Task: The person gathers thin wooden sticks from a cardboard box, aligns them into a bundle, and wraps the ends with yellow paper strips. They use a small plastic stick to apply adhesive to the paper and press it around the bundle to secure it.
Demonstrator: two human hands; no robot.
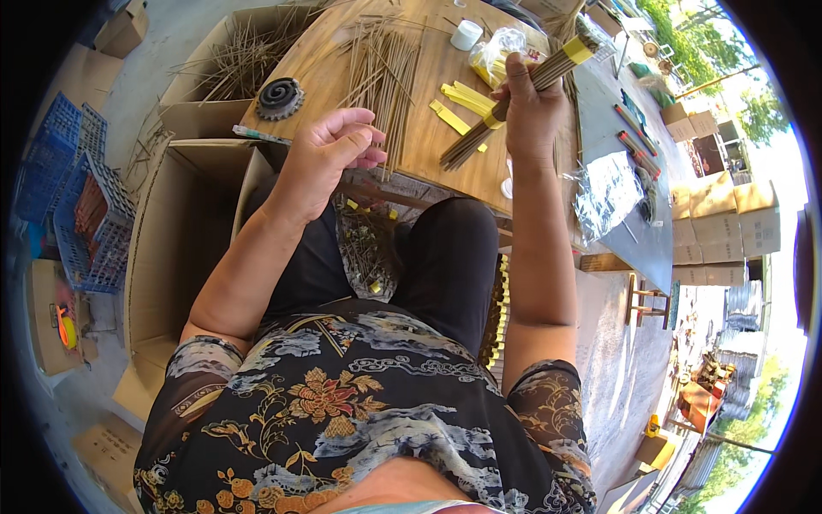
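Observation:
My right hand (535, 116) is wrapped round a bundle of thin brown sticks (552, 72), held at a slant above the table's right part. Yellow bands circle the bundle near its upper end and just below my fist. My left hand (334, 150) hovers at the table's near edge with fingers loosely bent and apart, and nothing shows in it. Just beyond it, loose thin sticks (396, 81) lie spread on the wooden table (321, 64). Yellow strips (467, 98) lie between the loose sticks and my right hand.
A dark coiled round object (280, 98) sits at the table's left corner. An open cardboard box (184, 206) stands by my left leg; another box (201, 120) behind it holds sticks. A white cup (466, 34) and a plastic bag (498, 53) stand farther back. Blue crates (94, 223) are far left.

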